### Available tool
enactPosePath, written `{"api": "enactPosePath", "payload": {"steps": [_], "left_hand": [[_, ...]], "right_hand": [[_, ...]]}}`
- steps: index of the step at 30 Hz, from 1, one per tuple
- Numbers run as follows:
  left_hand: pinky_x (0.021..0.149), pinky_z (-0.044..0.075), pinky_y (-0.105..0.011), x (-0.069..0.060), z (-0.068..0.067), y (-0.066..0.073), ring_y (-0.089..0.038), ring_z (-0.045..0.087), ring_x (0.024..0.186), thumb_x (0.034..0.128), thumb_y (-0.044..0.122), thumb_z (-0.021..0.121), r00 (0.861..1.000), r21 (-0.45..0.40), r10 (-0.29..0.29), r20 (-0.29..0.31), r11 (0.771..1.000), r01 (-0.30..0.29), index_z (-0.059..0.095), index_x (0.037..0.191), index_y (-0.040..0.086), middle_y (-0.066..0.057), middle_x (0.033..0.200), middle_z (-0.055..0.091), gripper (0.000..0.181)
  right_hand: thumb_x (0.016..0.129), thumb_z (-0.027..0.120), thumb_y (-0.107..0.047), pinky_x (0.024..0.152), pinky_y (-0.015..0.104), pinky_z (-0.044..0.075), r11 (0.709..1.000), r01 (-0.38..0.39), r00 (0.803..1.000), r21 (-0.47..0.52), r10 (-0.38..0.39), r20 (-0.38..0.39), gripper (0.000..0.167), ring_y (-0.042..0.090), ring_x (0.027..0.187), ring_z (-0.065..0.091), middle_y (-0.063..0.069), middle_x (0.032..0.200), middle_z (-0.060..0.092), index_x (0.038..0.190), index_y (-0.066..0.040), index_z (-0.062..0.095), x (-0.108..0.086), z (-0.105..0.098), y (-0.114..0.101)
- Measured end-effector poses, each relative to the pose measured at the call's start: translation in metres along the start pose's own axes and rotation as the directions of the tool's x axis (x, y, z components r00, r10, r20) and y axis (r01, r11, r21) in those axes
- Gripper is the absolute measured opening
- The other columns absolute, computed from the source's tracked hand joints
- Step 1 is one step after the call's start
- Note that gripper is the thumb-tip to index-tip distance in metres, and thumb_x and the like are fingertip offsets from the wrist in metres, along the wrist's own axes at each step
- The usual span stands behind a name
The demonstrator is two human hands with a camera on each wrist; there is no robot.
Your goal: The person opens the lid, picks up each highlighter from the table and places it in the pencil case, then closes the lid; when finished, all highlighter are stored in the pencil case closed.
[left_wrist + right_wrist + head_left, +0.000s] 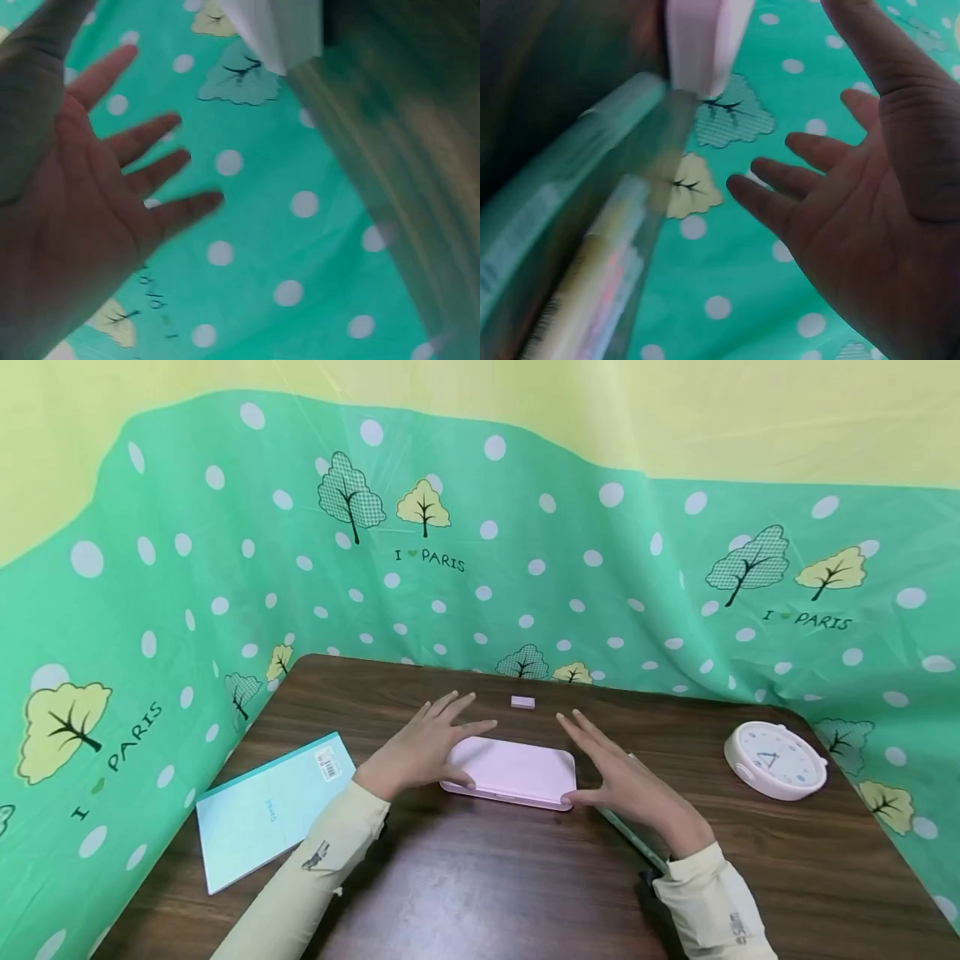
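Observation:
A closed pink case (517, 768), flat with rounded corners, lies on the dark table between my two hands. My left hand (423, 747) is spread at its left end, with the thumb near the front left corner. Over by the right end is my right hand (630, 785), fingers extended and thumb beside the front corner. Whether either thumb touches the case I cannot tell. Under the right hand lies a green pen (633, 837), partly covered. The right wrist view shows that green pen (570, 165) large and blurred, with more pens (592, 285) beside it.
A light blue notebook (273, 814) lies on the table's left side. A small pink eraser (522, 702) sits behind the case, and a round white clock (776, 762) is at the right. Green dotted cloth (465, 577) hangs behind the table and on its left.

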State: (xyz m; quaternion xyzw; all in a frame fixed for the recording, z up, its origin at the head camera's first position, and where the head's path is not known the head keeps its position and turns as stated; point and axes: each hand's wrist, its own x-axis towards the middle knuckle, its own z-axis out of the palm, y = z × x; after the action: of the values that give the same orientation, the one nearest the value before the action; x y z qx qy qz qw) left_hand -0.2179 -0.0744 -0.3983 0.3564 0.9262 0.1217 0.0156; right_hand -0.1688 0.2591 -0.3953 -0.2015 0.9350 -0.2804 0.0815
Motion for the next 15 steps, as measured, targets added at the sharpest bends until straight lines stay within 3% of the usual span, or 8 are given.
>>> {"api": "enactPosePath", "payload": {"steps": [3, 6, 12, 15], "left_hand": [[0.123, 0.033, -0.064, 0.002, 0.003, -0.008, -0.048, 0.027, 0.160, 0.0761, 0.051, 0.097, 0.998, -0.093, 0.048, 0.039, 0.995, -0.044, 0.053, 0.163, 0.025, -0.020, 0.174, 0.031, 0.101], [0.121, 0.038, -0.062, 0.001, 0.007, -0.014, -0.045, 0.029, 0.160, 0.0751, 0.046, 0.100, 0.995, -0.179, 0.055, 0.086, 0.983, -0.039, 0.051, 0.164, 0.026, -0.019, 0.174, 0.033, 0.103], [0.118, 0.041, -0.063, 0.001, 0.018, -0.019, -0.039, 0.029, 0.161, 0.0790, 0.040, 0.099, 0.988, -0.234, 0.015, 0.157, 0.972, 0.023, 0.050, 0.165, 0.030, -0.014, 0.175, 0.033, 0.099], [0.120, 0.039, -0.063, 0.002, 0.023, -0.021, -0.040, 0.030, 0.160, 0.0796, 0.039, 0.099, 0.984, -0.257, 0.028, 0.177, 0.966, 0.019, 0.051, 0.165, 0.028, -0.014, 0.174, 0.033, 0.098]], "right_hand": [[0.088, 0.093, -0.034, 0.116, 0.076, 0.032, 0.999, 0.014, 0.999, 0.039, -0.016, 0.031, 0.114, 0.052, 0.159, 0.023, 0.020, 0.181, 0.009, 0.176, -0.026, 0.020, 0.002, 0.004, 0.008], [0.089, 0.093, -0.031, 0.117, 0.072, 0.034, 0.998, 0.026, 0.998, 0.054, -0.029, 0.054, 0.111, 0.053, 0.159, 0.025, 0.023, 0.180, 0.010, 0.175, -0.024, 0.024, 0.004, 0.009, 0.016], [0.088, 0.093, -0.028, 0.117, 0.071, 0.036, 0.997, 0.061, 0.995, 0.053, -0.065, 0.079, 0.105, 0.054, 0.157, 0.027, 0.028, 0.177, 0.016, 0.173, -0.021, 0.032, 0.010, 0.018, 0.022], [0.088, 0.093, -0.026, 0.117, 0.071, 0.035, 0.997, 0.050, 0.994, 0.059, -0.056, 0.099, 0.102, 0.055, 0.157, 0.028, 0.028, 0.176, 0.019, 0.172, -0.020, 0.035, 0.012, 0.022, 0.022]]}}
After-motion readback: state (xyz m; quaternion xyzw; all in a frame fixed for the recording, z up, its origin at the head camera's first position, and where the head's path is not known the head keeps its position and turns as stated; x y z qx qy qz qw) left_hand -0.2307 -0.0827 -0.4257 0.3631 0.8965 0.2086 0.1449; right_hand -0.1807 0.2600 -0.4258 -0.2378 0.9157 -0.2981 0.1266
